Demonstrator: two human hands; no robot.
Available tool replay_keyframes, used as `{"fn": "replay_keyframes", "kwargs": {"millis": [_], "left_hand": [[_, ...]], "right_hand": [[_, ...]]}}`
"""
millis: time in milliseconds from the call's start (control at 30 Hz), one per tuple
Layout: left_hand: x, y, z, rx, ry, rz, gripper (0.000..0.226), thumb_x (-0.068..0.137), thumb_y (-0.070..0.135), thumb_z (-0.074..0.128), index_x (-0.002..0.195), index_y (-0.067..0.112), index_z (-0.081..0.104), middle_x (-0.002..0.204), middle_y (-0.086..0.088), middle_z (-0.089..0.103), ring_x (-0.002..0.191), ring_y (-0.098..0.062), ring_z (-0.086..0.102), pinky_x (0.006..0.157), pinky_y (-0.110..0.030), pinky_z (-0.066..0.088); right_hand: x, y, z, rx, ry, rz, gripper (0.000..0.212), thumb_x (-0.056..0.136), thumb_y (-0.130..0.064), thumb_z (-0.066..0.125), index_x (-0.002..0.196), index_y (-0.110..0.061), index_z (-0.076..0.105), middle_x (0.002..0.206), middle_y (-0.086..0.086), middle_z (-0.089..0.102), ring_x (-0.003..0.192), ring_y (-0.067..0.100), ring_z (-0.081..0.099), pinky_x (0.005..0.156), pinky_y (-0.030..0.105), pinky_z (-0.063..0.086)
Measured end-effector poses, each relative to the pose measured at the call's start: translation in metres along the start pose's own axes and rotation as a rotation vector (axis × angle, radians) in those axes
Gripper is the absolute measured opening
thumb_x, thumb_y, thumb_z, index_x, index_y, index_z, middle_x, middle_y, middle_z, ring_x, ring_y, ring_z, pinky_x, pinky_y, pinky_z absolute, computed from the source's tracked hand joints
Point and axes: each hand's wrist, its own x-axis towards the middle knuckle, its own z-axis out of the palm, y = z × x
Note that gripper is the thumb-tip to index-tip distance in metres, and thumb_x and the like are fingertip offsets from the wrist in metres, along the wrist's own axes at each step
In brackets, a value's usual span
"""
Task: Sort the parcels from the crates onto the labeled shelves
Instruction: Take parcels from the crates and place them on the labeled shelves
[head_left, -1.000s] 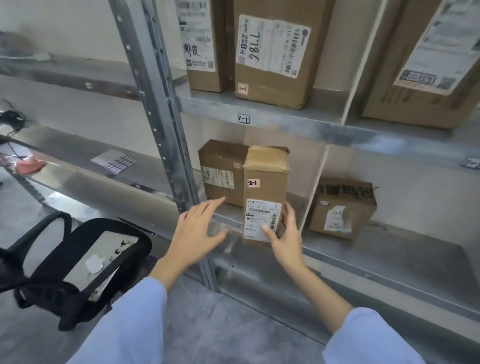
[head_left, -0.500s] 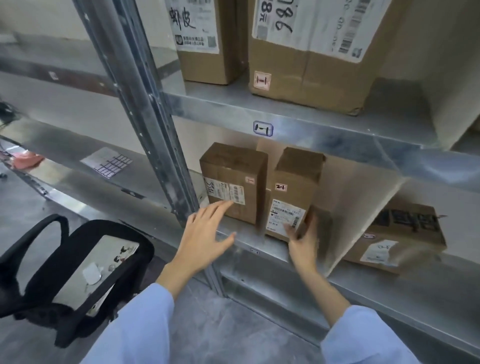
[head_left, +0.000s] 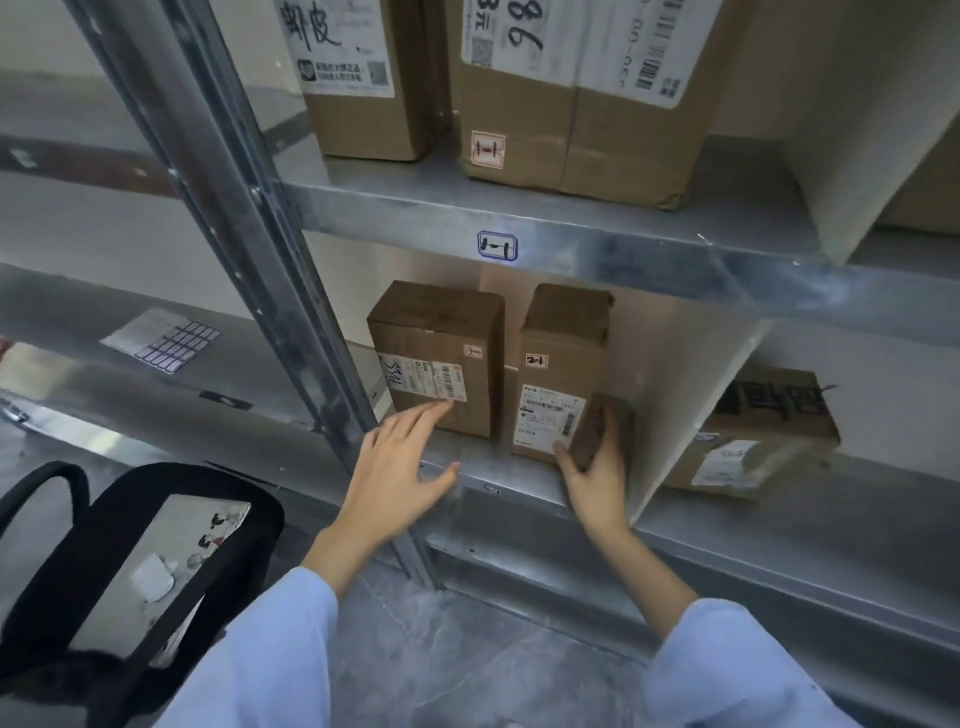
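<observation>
A tall narrow cardboard parcel (head_left: 558, 364) marked 2-1 stands upright on the middle metal shelf (head_left: 467, 467), pushed back beside a wider brown parcel (head_left: 436, 348). My right hand (head_left: 597, 467) grips the narrow parcel's lower right corner, thumb on its white label and fingers round its side. Just in front of the wider parcel's lower edge my left hand (head_left: 400, 467) hovers with straight fingers, holding nothing. A tag (head_left: 497, 246) reading 1-1 sits on the edge of the shelf above.
Two large parcels (head_left: 576, 93) stand on the upper shelf. A white divider panel (head_left: 691, 395) stands right of my right hand, with another parcel (head_left: 753, 436) beyond it. A steel upright (head_left: 270, 270) rises at left. A black chair (head_left: 130, 561) is at lower left.
The narrow parcel has been pushed deeper onto the shelf next to the wider one. My right hand slid to its lower right corner. The camera moved closer and lower.
</observation>
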Motion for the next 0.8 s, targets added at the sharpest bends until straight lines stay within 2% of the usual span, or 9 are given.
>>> {"fn": "replay_keyframes", "kwargs": {"millis": [100,167,300,400,600,800], "left_hand": [[-0.015,0.007,-0.008,0.023,0.004,0.02,0.068,0.09,0.045,0.059,0.151,0.033,0.031,0.151,0.01,0.038,0.139,-0.013,0.033,0.109,-0.036,0.027],[-0.028,0.013,-0.016,0.043,0.012,0.037,0.067,0.091,0.048,0.057,0.151,0.033,0.031,0.153,0.009,0.036,0.14,-0.013,0.031,0.11,-0.037,0.025],[-0.052,0.027,-0.033,0.087,0.031,0.066,0.065,0.093,0.053,0.052,0.151,0.034,0.03,0.157,0.01,0.029,0.142,-0.016,0.025,0.112,-0.04,0.023],[-0.068,0.042,-0.043,0.117,0.036,0.095,0.065,0.093,0.055,0.048,0.152,0.034,0.029,0.158,0.009,0.028,0.142,-0.019,0.023,0.113,-0.042,0.021],[-0.089,0.095,-0.044,0.106,0.019,0.229,0.063,0.095,0.057,0.041,0.152,0.034,0.029,0.158,0.007,0.029,0.142,-0.021,0.025,0.114,-0.044,0.021],[-0.097,0.19,-0.02,0.076,-0.041,0.435,0.065,0.095,0.06,0.039,0.154,0.037,0.022,0.16,0.01,0.024,0.143,-0.021,0.023,0.115,-0.042,0.02]], "right_hand": [[-0.025,-0.012,-0.007,-0.081,0.022,-0.015,0.08,0.094,-0.038,0.063,0.157,-0.017,0.017,0.16,0.005,0.029,0.144,0.025,0.031,0.108,0.024,0.022],[-0.045,-0.022,-0.013,-0.121,0.025,-0.057,0.075,0.096,-0.037,0.06,0.156,-0.017,0.02,0.159,0.006,0.029,0.145,0.024,0.03,0.112,0.028,0.023],[-0.084,-0.045,-0.029,-0.366,-0.03,-0.123,0.063,0.1,-0.048,0.046,0.155,-0.031,0.02,0.161,0.002,0.024,0.144,0.026,0.029,0.114,0.044,0.032],[-0.113,-0.063,-0.047,-0.557,-0.027,-0.153,0.061,0.099,-0.057,0.038,0.154,-0.039,0.017,0.164,-0.002,0.015,0.145,0.027,0.026,0.109,0.047,0.036],[-0.167,-0.079,-0.109,-0.841,0.102,-0.11,0.067,0.096,-0.066,0.028,0.155,-0.041,0.011,0.165,-0.005,0.008,0.146,0.028,0.021,0.108,0.045,0.036],[-0.219,-0.071,-0.208,-0.877,0.265,0.017,0.066,0.096,-0.066,0.032,0.155,-0.039,0.017,0.165,-0.007,0.009,0.145,0.027,0.021,0.108,0.045,0.033]]}}
